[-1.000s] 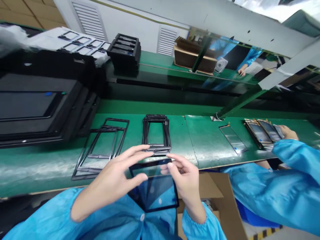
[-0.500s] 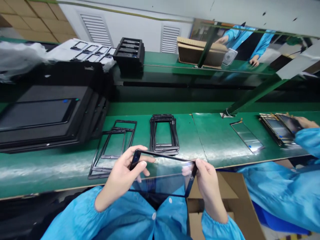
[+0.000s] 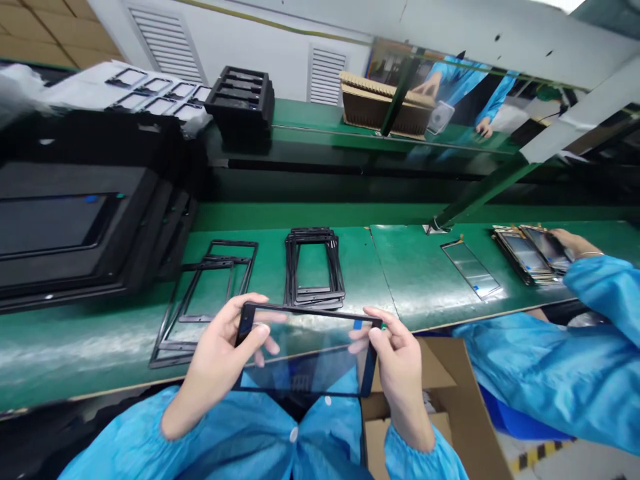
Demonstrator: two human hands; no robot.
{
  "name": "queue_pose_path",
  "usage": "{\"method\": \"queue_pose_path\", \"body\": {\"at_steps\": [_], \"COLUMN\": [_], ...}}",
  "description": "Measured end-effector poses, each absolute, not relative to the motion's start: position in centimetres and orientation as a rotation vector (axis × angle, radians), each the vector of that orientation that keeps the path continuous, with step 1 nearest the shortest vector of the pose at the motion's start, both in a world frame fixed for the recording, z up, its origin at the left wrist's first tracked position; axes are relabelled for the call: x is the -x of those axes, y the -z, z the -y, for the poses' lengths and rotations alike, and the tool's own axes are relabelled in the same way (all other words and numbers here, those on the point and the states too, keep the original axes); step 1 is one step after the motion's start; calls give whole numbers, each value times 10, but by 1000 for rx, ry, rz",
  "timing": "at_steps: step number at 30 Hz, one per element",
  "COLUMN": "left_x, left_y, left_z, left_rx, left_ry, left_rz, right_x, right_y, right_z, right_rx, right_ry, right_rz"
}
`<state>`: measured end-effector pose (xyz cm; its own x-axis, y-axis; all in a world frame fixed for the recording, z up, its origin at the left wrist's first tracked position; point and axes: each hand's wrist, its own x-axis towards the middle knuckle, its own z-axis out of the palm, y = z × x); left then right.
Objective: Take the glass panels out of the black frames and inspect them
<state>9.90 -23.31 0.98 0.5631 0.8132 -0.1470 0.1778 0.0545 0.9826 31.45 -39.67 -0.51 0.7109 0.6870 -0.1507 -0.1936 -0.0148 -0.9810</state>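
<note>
A clear glass panel with a black border (image 3: 307, 350) is held level in front of my body, just past the bench edge. My left hand (image 3: 220, 347) grips its left end, thumb on the near face and fingers seen through the glass. At the other end, my right hand (image 3: 397, 357) pinches the corner, close to a small blue tab on the panel. Beyond the panel lies a stack of black rectangular frames (image 3: 340, 280). A few loose black frames (image 3: 197, 319) overlap on the green bench beyond my left hand.
Black foam trays (image 3: 140, 220) are piled at left, one bearing a dark panel. A single glass panel (image 3: 470, 270) lies to the right, near a co-worker's hand (image 3: 575, 243) on stacked panels (image 3: 525, 257). An open cardboard box (image 3: 450, 393) stands below the bench edge.
The view has shifted slightly right. My right hand has moved its fingers behind the panel's right end, with the thumb in front. The panel has turned a little, and its blue tab shows more clearly.
</note>
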Motion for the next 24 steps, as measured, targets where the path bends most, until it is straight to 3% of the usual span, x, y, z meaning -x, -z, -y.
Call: {"method": "queue_pose_path", "body": {"at_steps": [3, 8, 17, 20, 24], "left_x": [-105, -123, -131, -135, -134], "left_y": [-20, -36, -40, -44, -41], "left_z": [227, 216, 228, 234, 241], "left_rx": [-1970, -2362, -2262, -1985, -1403], "left_ry": [-695, -438, -308, -183, -228], "left_rz": [-827, -434, -396, -431, -668], "right_x": [-309, -300, -302, -304, -312], "right_y": [-1, -6, -12, -15, -6], "right_z": [399, 400, 392, 387, 388], "right_rx": [1509, 1569, 1502, 1385, 1333], "right_ry": [-691, -677, -810, -967, -929], "right_rz": [509, 587, 708, 763, 523]}}
